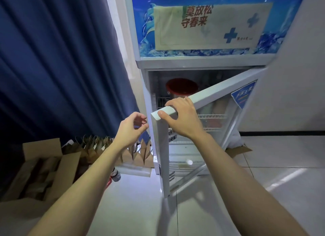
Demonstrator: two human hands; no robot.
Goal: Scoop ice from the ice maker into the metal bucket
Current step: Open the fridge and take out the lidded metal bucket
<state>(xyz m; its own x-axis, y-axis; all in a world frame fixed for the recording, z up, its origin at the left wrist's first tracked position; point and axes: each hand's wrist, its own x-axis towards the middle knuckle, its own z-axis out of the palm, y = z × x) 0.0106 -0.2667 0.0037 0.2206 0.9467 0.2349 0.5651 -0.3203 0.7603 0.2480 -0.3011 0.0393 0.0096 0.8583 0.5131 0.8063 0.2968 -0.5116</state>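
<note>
1. Head view, largest element: a dark blue curtain point(61, 69) hangs in folds over the left half of the scene.
2. A pale tiled floor point(263, 174) fills the lower right, and a white wall point(290, 86) rises behind it.
3. The ice maker point(193, 63), a white upright cabinet, stands between curtain and wall; a blue lit panel with a beige poster point(211, 25) forms its upper part.
4. Its glass door point(219, 91) is hinged on the right and stands swung open toward the viewer; wire shelves point(211, 116) show through the pane, and a blue sticker point(243, 95) sits near the hinge side.
5. An open cardboard box point(66, 165) lies on the floor at lower left, with a row of brown paper bags point(133, 156) just beside it, against the cabinet's left side.
6. The right hand point(182, 118) grips the door's top free corner, fingers curled over the upper edge and thumb pressed on the front face.
7. The left hand point(131, 128) hovers just left of the door edge, fingers loosely curled and holding nothing.
8. A container with a dark red lid point(182, 86) stands on the top shelf inside the compartment.
9. A small bottle point(116, 176) lies on the floor beneath the left forearm.
</note>
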